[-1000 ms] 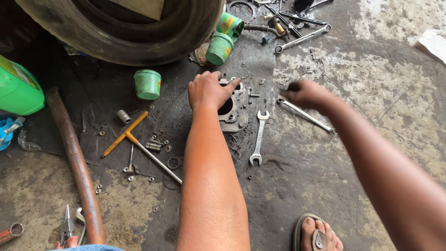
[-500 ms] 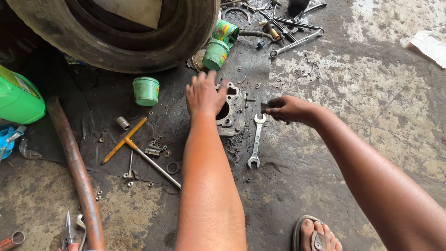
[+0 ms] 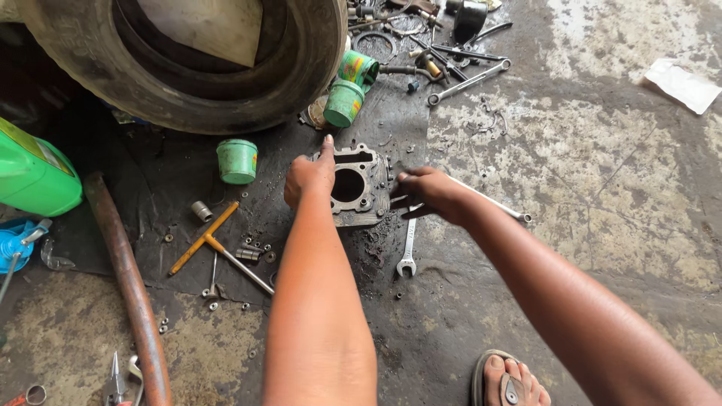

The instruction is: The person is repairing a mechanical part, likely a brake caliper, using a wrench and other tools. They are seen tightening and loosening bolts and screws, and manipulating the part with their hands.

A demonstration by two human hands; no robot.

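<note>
On oily floor: cylinder block (image 3: 353, 188) between hands; left hand (image 3: 310, 174) grips its edge, right hand (image 3: 425, 192) pinches its side.

left hand (image 3: 308, 177) on cylinder block (image 3: 353, 188) | right hand (image 3: 429, 192) beside spanner (image 3: 408, 244)

Ahead of your hands, three small green tubs: one upright (image 3: 237, 160) on the dark mat left of your left hand, two more (image 3: 344, 102) and (image 3: 358, 68), with colourful labels, lying tipped beside the tyre. A bright green jug (image 3: 34, 174) sits far left. A crumpled white wrapper (image 3: 683, 84) lies top right on the concrete.
</note>
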